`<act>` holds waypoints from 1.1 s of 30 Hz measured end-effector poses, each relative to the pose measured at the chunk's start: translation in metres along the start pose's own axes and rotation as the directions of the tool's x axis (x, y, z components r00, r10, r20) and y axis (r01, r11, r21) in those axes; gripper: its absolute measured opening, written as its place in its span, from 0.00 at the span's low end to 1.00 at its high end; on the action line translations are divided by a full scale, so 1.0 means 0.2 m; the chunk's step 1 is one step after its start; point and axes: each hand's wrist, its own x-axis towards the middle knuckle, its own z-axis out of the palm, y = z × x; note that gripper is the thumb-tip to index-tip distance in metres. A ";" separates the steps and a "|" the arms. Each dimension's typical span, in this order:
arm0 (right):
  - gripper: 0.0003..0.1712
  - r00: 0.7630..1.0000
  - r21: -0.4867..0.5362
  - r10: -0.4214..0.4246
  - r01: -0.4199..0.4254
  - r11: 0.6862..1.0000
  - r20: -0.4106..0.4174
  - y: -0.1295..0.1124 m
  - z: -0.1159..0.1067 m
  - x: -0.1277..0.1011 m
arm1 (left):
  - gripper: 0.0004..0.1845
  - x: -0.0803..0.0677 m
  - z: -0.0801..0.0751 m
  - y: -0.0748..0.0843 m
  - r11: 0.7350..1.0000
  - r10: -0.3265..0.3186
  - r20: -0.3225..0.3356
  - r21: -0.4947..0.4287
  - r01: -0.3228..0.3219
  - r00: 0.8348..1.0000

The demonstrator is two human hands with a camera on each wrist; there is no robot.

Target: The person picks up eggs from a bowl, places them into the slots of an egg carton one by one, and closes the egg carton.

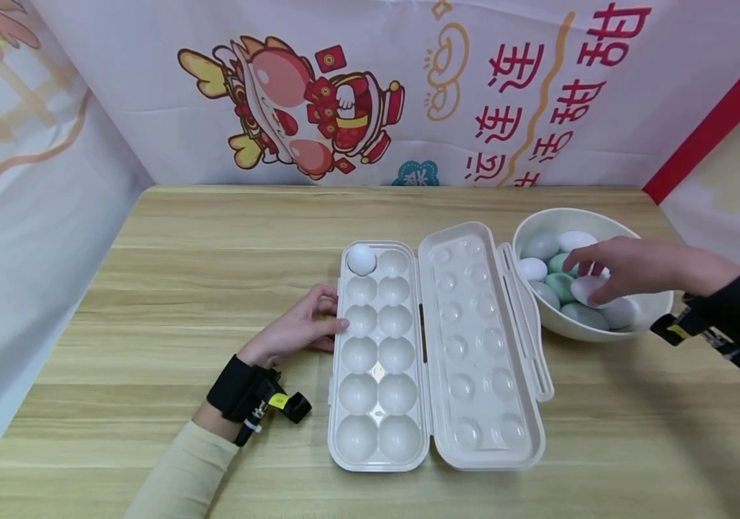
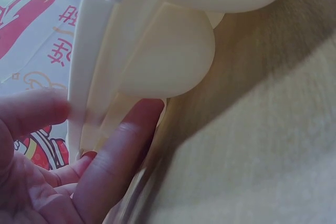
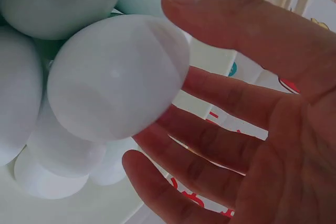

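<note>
White and hinged, the egg carton [image 1: 398, 393] is gripped at its edge by the left hand [image 1: 301, 324]. Beyond, a white egg [image 3: 115, 77] in the bowl [image 1: 658, 306] is apparently being selected by the loosely spread right hand [image 1: 642, 263]; a gentle pinch is needed. An apparent gap at the thumb [image 3: 220, 22] is shown only by the right wrist view.

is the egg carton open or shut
Open: the egg carton has its lid folded back beside its cups, the white egg inside uncovered.

carton [image 1: 437, 360] on table [image 1: 214, 245] | bowl [image 1: 653, 311] right of carton | eggs [image 1: 560, 287] in bowl
</note>
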 end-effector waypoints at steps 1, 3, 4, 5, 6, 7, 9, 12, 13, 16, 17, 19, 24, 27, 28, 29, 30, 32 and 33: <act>0.31 1.000 -0.008 0.007 -0.007 1.000 0.010 0.00 0.01 0.00 | 0.24 0.00 0.00 0.00 1.000 0.002 0.001 0.000 -0.002 1.000; 0.31 0.999 -0.031 0.020 -0.020 0.999 0.025 0.00 0.02 0.01 | 0.24 0.00 0.00 0.00 1.000 0.006 0.005 -0.001 -0.006 1.000; 0.31 0.999 -0.043 0.024 -0.022 0.999 0.031 0.00 0.02 0.01 | 0.24 0.00 0.00 0.00 1.000 0.006 0.004 0.000 -0.006 1.000; 0.31 0.999 -0.053 0.028 -0.026 0.998 0.036 0.00 0.02 0.01 | 0.24 0.00 0.00 0.00 1.000 0.007 0.003 0.000 -0.007 1.000; 0.31 0.999 -0.063 0.028 -0.026 0.998 0.039 0.00 0.03 0.02 | 0.24 0.00 0.00 0.00 1.000 0.007 0.001 0.000 -0.007 1.000; 0.30 0.999 -0.072 0.026 -0.023 0.997 0.037 0.00 0.03 0.03 | 0.24 0.00 0.00 0.00 1.000 0.008 -0.001 0.002 -0.008 1.000; 0.29 0.999 -0.090 0.017 -0.015 0.996 0.028 -0.01 0.03 0.04 | 0.24 -0.01 -0.01 0.00 1.000 0.007 -0.006 0.006 -0.007 1.000; 0.26 1.000 -0.112 -0.003 0.005 0.994 0.022 -0.02 0.03 0.05 | 0.24 -0.01 -0.01 0.00 1.000 0.004 -0.008 0.006 -0.003 1.000; 0.26 1.000 -0.119 -0.006 0.008 0.993 0.021 -0.02 0.03 0.05 | 0.24 -0.01 -0.01 -0.01 1.000 0.003 -0.007 0.004 -0.002 1.000; 0.25 1.000 -0.125 -0.005 0.008 0.992 0.024 -0.02 0.04 0.06 | 0.24 0.00 -0.01 -0.01 1.000 0.001 -0.005 0.002 -0.001 1.000; 0.26 1.000 -0.125 0.001 0.003 0.992 0.025 -0.02 0.03 0.06 | 0.24 0.00 -0.01 -0.01 1.000 0.001 -0.005 0.002 -0.001 1.000; 0.26 1.000 -0.128 0.010 -0.007 0.992 0.024 -0.03 0.03 0.06 | 0.24 0.00 -0.01 -0.01 1.000 0.000 -0.005 0.004 0.000 1.000; 0.25 1.000 -0.138 0.019 -0.016 0.990 0.021 -0.03 0.03 0.07 | 0.25 0.00 -0.01 0.00 1.000 -0.001 -0.005 0.000 0.001 1.000; 0.24 1.000 -0.145 0.009 -0.005 0.989 0.024 -0.02 0.04 0.06 | 0.25 0.00 -0.01 0.00 1.000 -0.002 -0.004 -0.002 0.002 1.000; 0.23 1.000 -0.147 0.005 -0.001 0.989 0.027 -0.02 0.04 0.06 | 0.25 0.00 -0.01 -0.01 1.000 -0.003 -0.003 -0.003 0.003 1.000; 0.23 1.000 -0.148 0.004 0.000 0.989 0.030 -0.02 0.04 0.06 | 0.25 0.01 -0.01 -0.01 1.000 -0.005 -0.002 -0.005 0.005 1.000; 0.23 0.999 -0.149 0.001 0.004 0.989 0.034 -0.01 0.04 0.06 | 0.25 0.01 -0.01 0.00 1.000 -0.006 -0.002 -0.005 0.006 1.000; 0.22 0.999 -0.149 -0.002 0.007 0.989 0.039 -0.01 0.04 0.06 | 0.25 0.01 -0.01 -0.01 1.000 -0.006 0.001 -0.004 0.006 1.000; 0.22 0.999 -0.148 -0.004 0.010 0.989 0.041 -0.01 0.04 0.05 | 0.25 0.01 -0.01 -0.01 1.000 -0.007 0.001 -0.004 0.007 1.000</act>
